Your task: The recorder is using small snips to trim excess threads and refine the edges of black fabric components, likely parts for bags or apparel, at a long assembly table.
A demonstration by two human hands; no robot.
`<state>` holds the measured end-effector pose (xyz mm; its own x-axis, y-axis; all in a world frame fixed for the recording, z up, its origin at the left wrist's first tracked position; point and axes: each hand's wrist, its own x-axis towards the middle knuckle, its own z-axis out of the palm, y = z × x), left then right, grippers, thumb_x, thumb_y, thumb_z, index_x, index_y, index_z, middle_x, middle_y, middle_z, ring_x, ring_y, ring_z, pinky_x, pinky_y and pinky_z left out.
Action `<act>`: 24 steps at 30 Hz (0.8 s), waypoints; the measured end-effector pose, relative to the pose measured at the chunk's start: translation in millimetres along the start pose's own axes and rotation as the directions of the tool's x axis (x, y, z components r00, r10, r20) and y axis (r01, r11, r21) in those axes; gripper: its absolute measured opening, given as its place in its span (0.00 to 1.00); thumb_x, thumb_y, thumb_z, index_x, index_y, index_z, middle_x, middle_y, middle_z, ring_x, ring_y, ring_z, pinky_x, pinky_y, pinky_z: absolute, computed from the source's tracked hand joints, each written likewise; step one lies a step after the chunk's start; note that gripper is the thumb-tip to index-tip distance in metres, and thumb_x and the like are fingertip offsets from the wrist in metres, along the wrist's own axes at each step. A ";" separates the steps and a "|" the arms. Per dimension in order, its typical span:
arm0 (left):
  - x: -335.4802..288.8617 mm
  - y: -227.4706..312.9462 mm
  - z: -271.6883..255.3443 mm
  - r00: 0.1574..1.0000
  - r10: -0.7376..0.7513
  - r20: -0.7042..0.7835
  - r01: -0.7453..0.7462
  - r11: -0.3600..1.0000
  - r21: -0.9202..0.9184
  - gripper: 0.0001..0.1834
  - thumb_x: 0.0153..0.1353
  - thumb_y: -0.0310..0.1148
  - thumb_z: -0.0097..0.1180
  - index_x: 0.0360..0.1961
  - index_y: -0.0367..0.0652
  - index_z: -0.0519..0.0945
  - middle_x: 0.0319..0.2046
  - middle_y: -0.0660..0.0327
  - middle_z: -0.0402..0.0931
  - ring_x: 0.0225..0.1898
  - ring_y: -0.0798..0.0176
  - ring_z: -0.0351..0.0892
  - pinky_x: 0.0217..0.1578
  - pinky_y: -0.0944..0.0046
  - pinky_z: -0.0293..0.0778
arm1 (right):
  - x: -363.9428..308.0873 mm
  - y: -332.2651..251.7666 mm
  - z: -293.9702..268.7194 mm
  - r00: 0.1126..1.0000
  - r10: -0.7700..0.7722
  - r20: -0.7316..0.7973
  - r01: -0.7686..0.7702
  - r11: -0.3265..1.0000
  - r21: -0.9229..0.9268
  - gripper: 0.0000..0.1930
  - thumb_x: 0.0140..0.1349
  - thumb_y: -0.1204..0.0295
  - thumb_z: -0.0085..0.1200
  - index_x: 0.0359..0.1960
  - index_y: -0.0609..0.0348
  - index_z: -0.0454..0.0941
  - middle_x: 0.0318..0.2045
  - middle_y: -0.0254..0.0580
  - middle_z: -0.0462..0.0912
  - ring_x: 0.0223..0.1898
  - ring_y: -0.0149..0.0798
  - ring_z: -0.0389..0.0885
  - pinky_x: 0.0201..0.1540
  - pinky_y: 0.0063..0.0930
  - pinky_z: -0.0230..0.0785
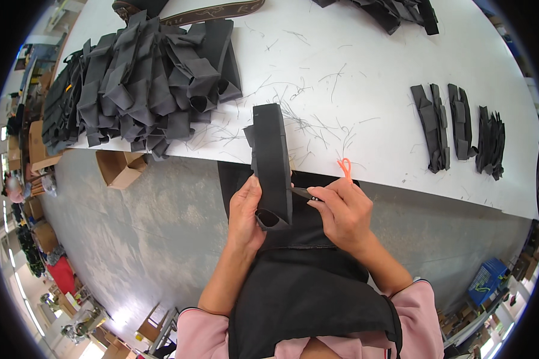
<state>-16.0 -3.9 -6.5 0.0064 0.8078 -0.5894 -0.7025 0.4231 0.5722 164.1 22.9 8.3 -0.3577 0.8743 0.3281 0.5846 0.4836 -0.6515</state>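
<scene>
My left hand (244, 209) grips a long dark fabric piece (272, 158) by its left edge. The piece stands lengthwise over the table's near edge, and its lower end gapes like a tube. My right hand (345, 212) is closed around thread snips (303, 192), whose dark blades point left and meet the piece's right edge. An orange cord loop (345, 167) sticks up above the right hand. Whether the blades are closed on a thread is too small to tell.
Dark fabric pieces (141, 78) lie heaped on the white table (353, 78) at left. More bundles (431, 125) lie at right, others (395, 12) at the far edge. Loose thread ends (305, 119) litter the middle. A cardboard box (121, 169) stands below at left, a blue crate (488, 280) at lower right.
</scene>
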 end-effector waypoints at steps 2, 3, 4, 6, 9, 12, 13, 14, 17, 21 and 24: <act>-2.5 4.3 5.9 1.000 -0.013 -0.002 0.013 1.000 -0.004 0.19 0.67 0.39 0.44 0.51 0.33 0.70 0.49 0.51 0.74 0.43 0.62 0.78 0.43 0.65 0.76 | -2.1 -0.7 -1.2 0.994 0.109 0.000 -0.107 0.983 0.150 0.13 0.43 0.79 0.63 0.33 0.59 0.79 0.24 0.35 0.71 0.20 0.35 0.70 0.24 0.25 0.63; -4.0 5.9 7.8 1.000 -0.017 -0.016 0.017 1.000 0.002 0.19 0.67 0.39 0.44 0.51 0.34 0.70 0.46 0.53 0.76 0.42 0.62 0.78 0.44 0.65 0.75 | 0.0 -2.4 -2.0 0.994 0.106 0.003 -0.106 0.983 0.150 0.13 0.43 0.79 0.63 0.33 0.59 0.79 0.24 0.35 0.71 0.20 0.35 0.70 0.24 0.25 0.63; -4.5 6.5 8.5 0.999 -0.020 -0.030 0.020 1.000 0.008 0.20 0.67 0.40 0.45 0.50 0.34 0.70 0.43 0.54 0.77 0.42 0.63 0.78 0.45 0.66 0.74 | 4.1 -6.3 -3.8 0.982 0.188 0.008 -0.184 0.952 0.245 0.12 0.44 0.80 0.62 0.33 0.59 0.78 0.24 0.35 0.72 0.21 0.34 0.70 0.28 0.25 0.64; 0.4 1.3 7.4 0.998 -0.049 -0.050 0.045 0.995 -0.085 0.18 0.67 0.39 0.46 0.50 0.35 0.70 0.40 0.55 0.77 0.39 0.64 0.77 0.42 0.66 0.75 | 7.8 -10.6 3.6 0.963 0.268 0.022 -0.259 0.905 0.338 0.11 0.46 0.81 0.61 0.34 0.60 0.78 0.25 0.35 0.72 0.23 0.32 0.71 0.32 0.25 0.66; 3.4 -8.9 3.8 0.990 -0.135 -0.024 0.125 0.960 -0.251 0.16 0.66 0.37 0.46 0.48 0.37 0.70 0.33 0.58 0.75 0.34 0.65 0.75 0.35 0.68 0.73 | 4.4 -1.8 21.9 0.938 0.309 0.158 -0.344 0.766 0.543 0.12 0.49 0.83 0.58 0.36 0.63 0.77 0.32 0.34 0.67 0.29 0.24 0.67 0.31 0.14 0.59; 7.9 -18.8 -11.1 0.970 -0.187 0.158 0.235 0.892 -0.386 0.11 0.65 0.33 0.45 0.44 0.38 0.69 0.29 0.61 0.68 0.27 0.68 0.67 0.25 0.71 0.67 | -0.4 -8.7 19.4 0.947 0.300 0.114 -0.315 0.798 0.514 0.12 0.49 0.82 0.58 0.37 0.62 0.76 0.32 0.34 0.67 0.29 0.24 0.66 0.30 0.15 0.58; 8.6 -20.8 -8.9 0.953 -0.192 0.235 0.289 0.808 -0.513 0.10 0.65 0.32 0.44 0.44 0.39 0.69 0.31 0.61 0.68 0.27 0.68 0.67 0.24 0.71 0.66 | -1.9 -7.0 25.9 0.942 0.310 0.129 -0.331 0.795 0.509 0.13 0.48 0.81 0.59 0.38 0.60 0.76 0.32 0.35 0.68 0.28 0.25 0.66 0.29 0.17 0.58; 9.3 -22.2 -7.4 0.933 -0.183 0.311 0.345 0.703 -0.622 0.09 0.65 0.31 0.43 0.43 0.39 0.69 0.33 0.61 0.67 0.27 0.69 0.67 0.23 0.71 0.66 | -0.9 -10.4 25.5 0.943 0.307 0.131 -0.329 0.793 0.512 0.13 0.48 0.81 0.59 0.38 0.60 0.76 0.32 0.35 0.68 0.28 0.25 0.66 0.29 0.17 0.58; 9.9 -23.0 -7.1 0.909 -0.189 0.372 0.396 0.669 -0.629 0.08 0.64 0.31 0.43 0.42 0.39 0.69 0.35 0.60 0.67 0.30 0.68 0.69 0.24 0.72 0.68 | -0.3 -17.0 23.2 0.965 0.252 0.073 -0.260 0.881 0.396 0.14 0.45 0.84 0.60 0.36 0.62 0.75 0.31 0.42 0.72 0.30 0.38 0.75 0.31 0.26 0.70; 9.1 -20.1 -0.9 0.908 -0.211 0.362 0.401 0.693 -0.600 0.08 0.63 0.31 0.44 0.40 0.40 0.69 0.36 0.60 0.66 0.35 0.66 0.70 0.29 0.71 0.71 | -0.8 -16.4 26.2 0.975 0.215 0.058 -0.220 0.883 0.415 0.15 0.45 0.85 0.61 0.36 0.62 0.75 0.30 0.42 0.72 0.29 0.37 0.75 0.31 0.25 0.70; 10.4 -24.2 -3.7 0.907 -0.170 0.385 0.381 0.719 -0.581 0.07 0.63 0.32 0.44 0.40 0.41 0.68 0.35 0.61 0.66 0.37 0.64 0.70 0.32 0.69 0.71 | -1.7 -14.3 26.9 0.989 0.144 0.019 -0.137 0.884 0.448 0.17 0.44 0.85 0.61 0.39 0.60 0.76 0.32 0.39 0.71 0.28 0.30 0.70 0.27 0.19 0.64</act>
<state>-1.6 -7.2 -28.6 0.3988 0.8189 -0.4127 -0.9163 0.3736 -0.1442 136.7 13.4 -1.4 -0.2837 0.9339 0.2176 0.2395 0.2888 -0.9270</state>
